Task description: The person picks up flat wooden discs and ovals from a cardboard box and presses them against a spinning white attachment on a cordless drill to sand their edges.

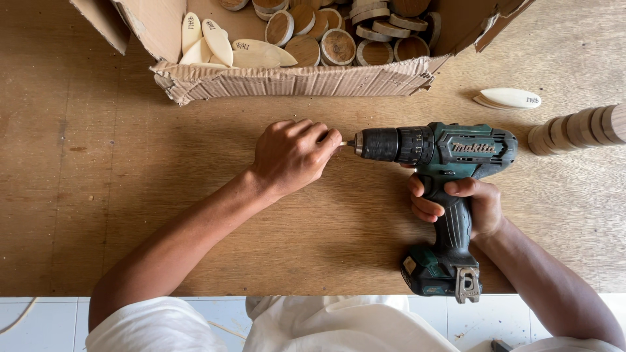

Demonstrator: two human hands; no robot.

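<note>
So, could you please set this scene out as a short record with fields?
Surface: wooden table
Right hand: grips the handle of a teal cordless drill, which lies on its side
Left hand: closed in a fist at the drill bit's tip; anything inside is hidden
Behind: torn cardboard box of round wooden discs and pale oval pieces
Right edge: row of wooden discs

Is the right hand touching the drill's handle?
Touching. The head view shows the right hand wrapped around the handle of the drill.
</note>
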